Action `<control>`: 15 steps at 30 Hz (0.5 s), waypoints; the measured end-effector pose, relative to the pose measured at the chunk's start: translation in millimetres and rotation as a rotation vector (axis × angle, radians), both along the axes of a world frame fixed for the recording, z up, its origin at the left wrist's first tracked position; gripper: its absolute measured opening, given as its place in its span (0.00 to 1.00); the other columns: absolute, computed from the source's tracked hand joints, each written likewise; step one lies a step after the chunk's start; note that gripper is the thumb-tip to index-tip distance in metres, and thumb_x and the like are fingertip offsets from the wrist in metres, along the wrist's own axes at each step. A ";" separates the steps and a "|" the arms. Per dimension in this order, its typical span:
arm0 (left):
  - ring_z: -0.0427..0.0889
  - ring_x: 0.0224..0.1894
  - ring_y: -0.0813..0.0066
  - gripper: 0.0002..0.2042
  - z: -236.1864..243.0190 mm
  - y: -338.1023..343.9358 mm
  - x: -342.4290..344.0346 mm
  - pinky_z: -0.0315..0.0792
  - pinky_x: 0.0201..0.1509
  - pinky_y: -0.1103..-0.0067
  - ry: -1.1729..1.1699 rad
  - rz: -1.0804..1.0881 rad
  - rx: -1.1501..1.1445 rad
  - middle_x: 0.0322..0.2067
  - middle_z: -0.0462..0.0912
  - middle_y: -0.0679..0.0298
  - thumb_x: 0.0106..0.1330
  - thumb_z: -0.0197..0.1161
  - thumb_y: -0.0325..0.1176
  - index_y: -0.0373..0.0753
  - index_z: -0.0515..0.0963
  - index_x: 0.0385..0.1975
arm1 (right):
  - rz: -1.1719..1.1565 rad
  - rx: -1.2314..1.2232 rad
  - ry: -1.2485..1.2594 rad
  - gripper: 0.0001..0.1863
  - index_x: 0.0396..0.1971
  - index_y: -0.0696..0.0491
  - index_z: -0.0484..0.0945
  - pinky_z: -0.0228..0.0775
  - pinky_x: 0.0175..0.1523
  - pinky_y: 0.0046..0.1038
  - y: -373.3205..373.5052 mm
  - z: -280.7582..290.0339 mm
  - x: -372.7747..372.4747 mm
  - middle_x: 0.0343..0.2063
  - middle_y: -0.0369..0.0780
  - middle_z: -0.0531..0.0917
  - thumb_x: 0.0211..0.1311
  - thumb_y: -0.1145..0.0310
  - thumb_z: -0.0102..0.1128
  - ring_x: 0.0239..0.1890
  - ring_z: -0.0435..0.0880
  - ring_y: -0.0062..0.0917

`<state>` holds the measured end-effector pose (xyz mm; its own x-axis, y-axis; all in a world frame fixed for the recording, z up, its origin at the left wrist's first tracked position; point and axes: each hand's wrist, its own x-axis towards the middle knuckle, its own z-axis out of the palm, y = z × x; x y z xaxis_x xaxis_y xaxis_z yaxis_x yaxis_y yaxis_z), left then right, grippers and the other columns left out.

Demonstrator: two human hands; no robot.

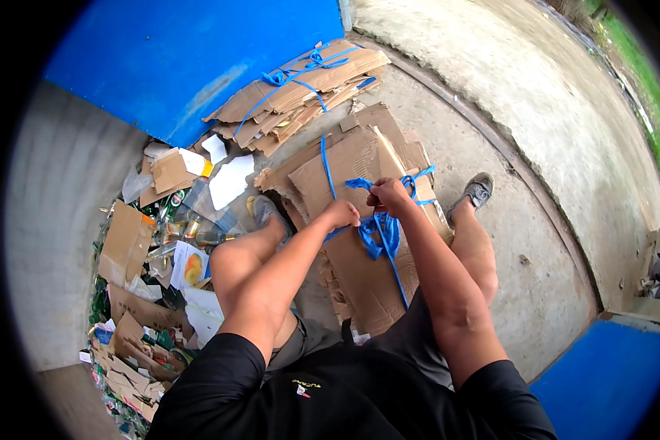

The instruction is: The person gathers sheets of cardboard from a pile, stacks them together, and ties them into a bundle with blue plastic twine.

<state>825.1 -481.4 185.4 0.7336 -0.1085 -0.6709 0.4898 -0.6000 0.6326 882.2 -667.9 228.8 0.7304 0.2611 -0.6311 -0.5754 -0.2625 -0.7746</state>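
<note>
We see the right hand (390, 195) with thumb and fingers pinched on the blue strap (380, 239), a short end of it sticking out leftward past the fingertips. The left hand (340, 213) is curled just beside the strap; whether it grips a strand we cannot tell. The strap's loose bunch lies between us and the right hand and to the right of the left fingertips, so neither hand is clearly nearer. Beneath is the cardboard stack (348, 174), lying flat between our feet, its long axis running away from our lap; one strap line follows that length, and another piece shows toward the right edge. The stack rests on a concrete floor (539, 242). Beyond it, a tied cardboard bundle (271, 110) lies against a blue panel (191, 66); to our left spreads a heap of bottles and scrap (183, 229), beside a grey wall (59, 235).
</note>
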 end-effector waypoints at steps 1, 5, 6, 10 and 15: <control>0.82 0.31 0.76 0.07 16.3 -7.3 4.4 0.76 0.36 0.75 0.056 0.021 -0.045 0.28 0.85 0.64 0.49 0.75 0.27 0.40 0.84 0.27 | -0.017 -0.001 0.007 0.09 0.40 0.57 0.78 0.78 0.29 0.33 -6.7 -5.6 1.1 0.28 0.41 0.87 0.69 0.66 0.58 0.29 0.88 0.28; 0.80 0.29 0.77 0.07 -17.9 11.9 -2.7 0.75 0.35 0.76 0.026 0.280 -0.221 0.26 0.84 0.65 0.49 0.75 0.26 0.40 0.83 0.26 | 0.026 0.034 -0.021 0.09 0.40 0.56 0.78 0.77 0.29 0.32 8.4 -3.4 0.4 0.28 0.41 0.86 0.69 0.66 0.58 0.29 0.88 0.28; 0.81 0.30 0.75 0.05 -21.6 9.9 -2.5 0.75 0.36 0.75 -0.035 0.262 -0.163 0.27 0.85 0.63 0.50 0.74 0.26 0.40 0.84 0.26 | 0.033 0.028 -0.022 0.08 0.40 0.56 0.78 0.77 0.29 0.32 7.4 -5.0 1.7 0.28 0.41 0.86 0.69 0.66 0.58 0.29 0.87 0.28; 0.86 0.34 0.60 0.03 -30.1 2.2 0.1 0.79 0.39 0.66 -0.374 -0.205 0.349 0.31 0.87 0.55 0.56 0.65 0.28 0.38 0.84 0.28 | -0.028 0.079 0.022 0.07 0.39 0.56 0.77 0.76 0.27 0.31 13.1 -2.3 -2.3 0.27 0.40 0.85 0.69 0.68 0.58 0.27 0.87 0.28; 0.85 0.42 0.48 0.09 4.6 -32.3 -6.1 0.78 0.47 0.59 -0.549 -0.475 0.631 0.37 0.86 0.48 0.59 0.56 0.29 0.38 0.85 0.31 | -0.138 0.123 0.055 0.05 0.37 0.55 0.76 0.73 0.24 0.30 4.1 -9.3 -2.7 0.25 0.39 0.83 0.68 0.69 0.57 0.26 0.86 0.28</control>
<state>819.1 -513.7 190.1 0.9352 -0.2124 -0.2835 -0.1609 -0.9677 0.1943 879.5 -663.9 219.6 0.7302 0.2383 -0.6404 -0.6416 -0.0833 -0.7625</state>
